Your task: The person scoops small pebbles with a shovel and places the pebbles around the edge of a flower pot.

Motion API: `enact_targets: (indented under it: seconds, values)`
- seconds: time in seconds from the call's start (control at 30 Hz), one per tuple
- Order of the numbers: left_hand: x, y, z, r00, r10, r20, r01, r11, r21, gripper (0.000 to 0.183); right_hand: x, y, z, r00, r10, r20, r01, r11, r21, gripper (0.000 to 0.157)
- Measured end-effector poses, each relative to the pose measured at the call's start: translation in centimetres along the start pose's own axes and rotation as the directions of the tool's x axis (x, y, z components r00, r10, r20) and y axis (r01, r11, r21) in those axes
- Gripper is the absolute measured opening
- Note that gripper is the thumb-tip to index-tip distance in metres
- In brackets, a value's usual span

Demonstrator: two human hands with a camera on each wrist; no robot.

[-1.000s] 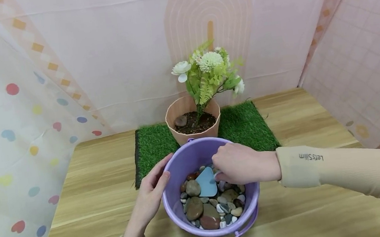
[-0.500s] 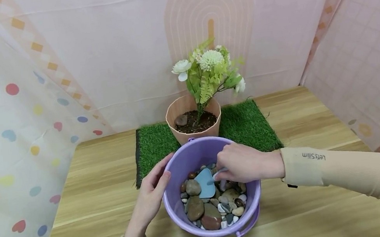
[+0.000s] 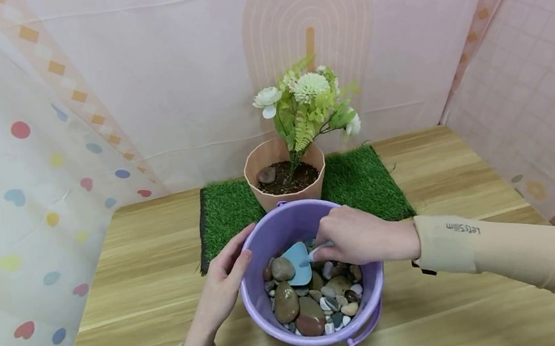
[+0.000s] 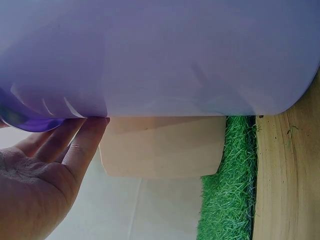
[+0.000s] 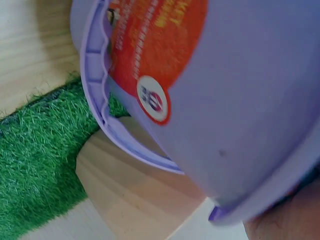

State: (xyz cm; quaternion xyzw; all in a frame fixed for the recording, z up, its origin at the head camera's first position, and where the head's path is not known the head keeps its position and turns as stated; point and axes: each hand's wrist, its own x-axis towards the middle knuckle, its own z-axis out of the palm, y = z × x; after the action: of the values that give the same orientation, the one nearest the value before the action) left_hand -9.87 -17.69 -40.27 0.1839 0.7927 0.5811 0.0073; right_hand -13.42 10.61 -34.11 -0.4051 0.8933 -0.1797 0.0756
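Note:
A purple bucket (image 3: 266,325) with wet stones inside stands in the middle of the head view. My left hand (image 3: 223,279) holds its left rim, thumb over the edge and fingers along the outer wall; the left wrist view shows those fingers (image 4: 82,145) against the plastic. My right hand (image 3: 357,237) reaches in over the right rim and grips the pale handle of a small blue shovel (image 3: 300,267). The blade's left edge lies against a round grey stone (image 3: 283,269), which overlaps it. In the right wrist view, only a bit of the right hand shows beyond the bucket rim.
Behind the bucket, a peach flowerpot (image 3: 287,194) with soil, one stone and white flowers (image 3: 310,87) stands on a green turf mat (image 3: 366,183). The bucket's handle (image 5: 95,75) hangs down outside. The wooden table (image 3: 148,256) meets patterned cloth at the back and sides.
The shovel blade has tilted and pushed slightly left, its edge now partly under the grey stone. My right hand has shifted a little right. The left hand stays at the rim.

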Motion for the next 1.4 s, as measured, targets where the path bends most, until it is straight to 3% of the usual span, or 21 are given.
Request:
enact_targets:
  seconds: [0.23,0.47,0.63,1.17,1.4]
  values:
    - [-0.1,0.1,-0.1,1.0,0.022,-0.011,-0.022,1.0,0.004,0.045,-0.2,0.1,-0.3,1.0,0.011,-0.011,-0.011,1.0,0.024,0.024]
    - [0.0,0.1,0.1,1.0,-0.004,0.013,0.004,1.0,-0.006,0.046,-1.1,0.1,-1.2,0.999,0.052,-0.006,-0.051,0.994,0.095,0.027]
    - [0.1,-0.1,0.1,1.0,0.005,-0.001,-0.005,1.0,0.017,0.045,-1.6,0.2,-1.7,0.998,0.056,-0.029,-0.051,0.989,0.137,0.019]
    - [0.0,-0.4,-0.1,1.0,0.0,-0.012,0.0,1.0,0.031,0.046,-3.6,1.1,-3.4,0.99,0.091,-0.107,-0.075,0.987,0.142,0.021]
    - [0.1,-0.3,0.0,1.0,-0.003,-0.009,0.003,1.0,0.014,0.046,-4.5,1.4,-4.6,0.982,0.155,-0.107,-0.134,0.975,0.179,0.02]
